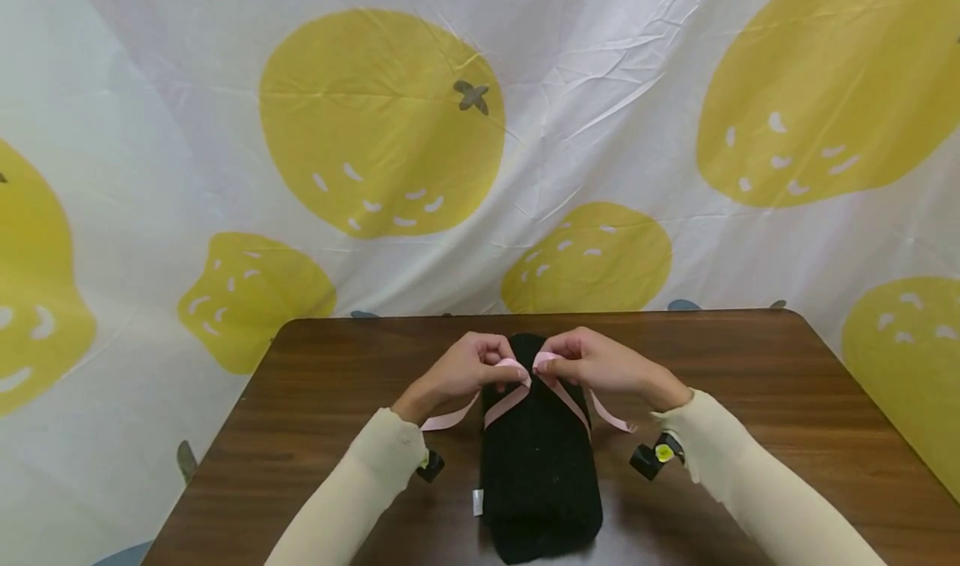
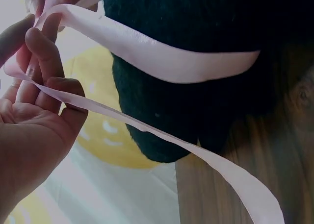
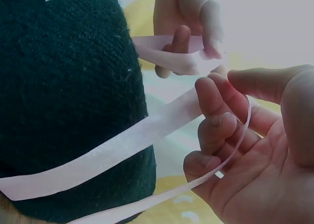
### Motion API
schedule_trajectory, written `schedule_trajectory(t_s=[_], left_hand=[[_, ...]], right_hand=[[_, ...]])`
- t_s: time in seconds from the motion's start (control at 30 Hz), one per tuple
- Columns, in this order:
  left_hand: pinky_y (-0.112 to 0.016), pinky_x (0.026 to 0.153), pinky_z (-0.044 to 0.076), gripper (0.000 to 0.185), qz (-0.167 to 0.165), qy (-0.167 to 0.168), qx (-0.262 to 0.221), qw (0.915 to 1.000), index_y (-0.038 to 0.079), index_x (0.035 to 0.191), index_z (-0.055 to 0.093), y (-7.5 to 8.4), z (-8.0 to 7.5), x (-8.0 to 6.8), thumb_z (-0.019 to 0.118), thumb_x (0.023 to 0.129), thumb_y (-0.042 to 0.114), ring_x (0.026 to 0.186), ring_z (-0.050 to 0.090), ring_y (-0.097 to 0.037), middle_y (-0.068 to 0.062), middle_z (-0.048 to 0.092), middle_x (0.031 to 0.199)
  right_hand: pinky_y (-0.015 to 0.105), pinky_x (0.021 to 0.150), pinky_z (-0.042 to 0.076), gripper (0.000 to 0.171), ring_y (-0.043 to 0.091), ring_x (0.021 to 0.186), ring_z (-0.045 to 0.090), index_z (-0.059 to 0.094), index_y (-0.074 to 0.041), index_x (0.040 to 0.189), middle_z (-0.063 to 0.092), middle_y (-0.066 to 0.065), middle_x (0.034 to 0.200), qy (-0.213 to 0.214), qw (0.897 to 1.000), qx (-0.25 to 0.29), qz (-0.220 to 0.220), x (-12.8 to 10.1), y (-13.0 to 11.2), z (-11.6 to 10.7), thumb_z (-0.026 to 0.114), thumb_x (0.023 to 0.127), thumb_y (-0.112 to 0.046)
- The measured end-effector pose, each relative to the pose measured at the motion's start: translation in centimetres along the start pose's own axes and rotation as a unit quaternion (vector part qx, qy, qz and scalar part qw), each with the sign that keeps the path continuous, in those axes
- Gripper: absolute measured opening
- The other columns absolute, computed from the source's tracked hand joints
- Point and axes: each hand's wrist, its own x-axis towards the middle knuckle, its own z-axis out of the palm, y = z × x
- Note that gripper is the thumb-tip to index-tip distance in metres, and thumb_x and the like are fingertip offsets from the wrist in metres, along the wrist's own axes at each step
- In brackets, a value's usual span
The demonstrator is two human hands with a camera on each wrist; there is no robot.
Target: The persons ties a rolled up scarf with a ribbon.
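A long black fuzzy bundle (image 1: pixel 542 466) lies lengthwise on the table, a small white tag (image 1: pixel 477 503) at its left side. Pink ribbon (image 1: pixel 507 405) runs around it and rises to both hands above its far part. My left hand (image 1: pixel 468 366) pinches one part of the ribbon between thumb and fingers. Close beside it, my right hand (image 1: pixel 600 368) pinches the other part. Loose tails hang outward past each hand. In the left wrist view the ribbon (image 2: pixel 162 62) crosses the dark fabric; in the right wrist view a thin strand loops over the right palm (image 3: pixel 255 180).
The brown wooden table (image 1: pixel 337 383) reaches back to a white cloth (image 1: pixel 600 132) printed with yellow fruit. Black wrist devices (image 1: pixel 654 458) sit under the cream sleeves (image 1: pixel 757 483).
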Motion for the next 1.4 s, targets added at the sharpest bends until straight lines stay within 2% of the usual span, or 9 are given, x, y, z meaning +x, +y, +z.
schedule_trajectory(t_s=[0.23,0.33,0.47,0.6,0.7,0.9,1.07,1.27,1.4], left_hand=[[-0.037,0.067,0.053,0.014,0.009,0.011,0.029,0.9995,0.002,0.085,0.063,-0.4,0.5,0.4,0.074,0.089,0.01,0.063,0.064,-0.017,-0.019,0.072,0.076],[-0.034,0.07,0.055,0.014,-0.001,0.021,-0.007,0.9997,0.0,0.09,0.06,-0.5,0.8,0.5,0.072,0.089,0.007,0.063,0.065,-0.016,-0.013,0.072,0.075],[-0.037,0.076,0.058,0.023,-0.027,0.039,-0.054,0.9974,0.0,0.104,0.055,-0.7,1.2,0.6,0.071,0.089,0.004,0.062,0.066,-0.015,-0.008,0.073,0.078],[-0.038,0.076,0.058,0.03,-0.04,0.052,-0.042,0.9969,0.001,0.115,0.057,-0.9,1.5,0.8,0.072,0.089,0.007,0.062,0.068,-0.016,-0.011,0.074,0.08],[-0.036,0.075,0.058,0.026,-0.04,0.057,-0.041,0.9967,-0.001,0.113,0.061,-0.9,1.7,0.8,0.071,0.091,0.007,0.063,0.068,-0.015,-0.01,0.074,0.08],[-0.029,0.07,0.057,0.018,-0.03,0.071,-0.096,0.9925,-0.007,0.106,0.062,-0.9,2.3,0.9,0.066,0.09,-0.001,0.064,0.065,-0.013,-0.004,0.072,0.075],[-0.028,0.066,0.056,0.018,-0.026,0.101,-0.069,0.9921,-0.003,0.103,0.065,-0.9,2.5,0.8,0.07,0.091,0.009,0.065,0.066,-0.012,-0.003,0.073,0.075],[-0.029,0.068,0.056,0.017,-0.02,0.124,-0.061,0.9903,-0.007,0.102,0.066,-1.0,2.6,0.9,0.067,0.093,0.007,0.067,0.065,-0.011,-0.005,0.073,0.077],[-0.037,0.074,0.058,0.017,-0.017,0.129,-0.003,0.9915,-0.003,0.101,0.069,-1.1,2.4,0.9,0.066,0.095,0.013,0.069,0.066,-0.01,-0.008,0.074,0.081]], right_hand=[[0.026,0.064,0.042,0.022,0.016,0.067,0.049,0.069,-0.011,0.095,0.06,0.01,0.078,0.019,0.999,-0.028,0.001,0.6,0.0,0.3,0.054,0.103,-0.025],[0.026,0.066,0.044,0.022,0.017,0.07,0.052,0.069,-0.011,0.095,0.062,0.007,0.079,0.024,0.999,-0.028,-0.007,0.8,0.0,0.5,0.053,0.103,-0.024],[0.028,0.075,0.05,0.019,0.019,0.08,0.06,0.069,-0.009,0.098,0.066,0.002,0.086,0.03,0.999,-0.034,-0.02,1.0,0.0,0.7,0.054,0.103,-0.02],[0.03,0.076,0.052,0.014,0.019,0.08,0.061,0.069,-0.006,0.1,0.067,0.004,0.088,0.035,0.999,-0.032,-0.015,1.1,-0.1,0.9,0.059,0.099,-0.016],[0.028,0.071,0.05,0.013,0.017,0.078,0.058,0.069,-0.007,0.102,0.066,0.003,0.089,0.042,0.998,-0.036,-0.01,1.1,-0.3,1.0,0.066,0.096,-0.018],[0.028,0.072,0.049,0.017,0.016,0.081,0.059,0.069,-0.014,0.102,0.067,0.001,0.093,0.071,0.996,-0.051,-0.002,1.3,-0.6,1.7,0.076,0.088,-0.019],[0.028,0.069,0.048,0.024,0.015,0.078,0.057,0.067,-0.013,0.101,0.066,-0.001,0.091,0.125,0.987,-0.103,-0.023,1.4,-0.7,2.7,0.082,0.082,-0.018],[0.027,0.069,0.047,0.026,0.014,0.078,0.056,0.066,-0.013,0.098,0.065,-0.001,0.09,0.174,0.975,-0.132,-0.038,1.8,-0.4,3.6,0.083,0.079,-0.015],[0.027,0.064,0.046,0.021,0.013,0.074,0.055,0.066,-0.012,0.095,0.064,0.0,0.085,0.188,0.971,-0.144,-0.042,1.9,-0.2,3.7,0.081,0.08,-0.011]])
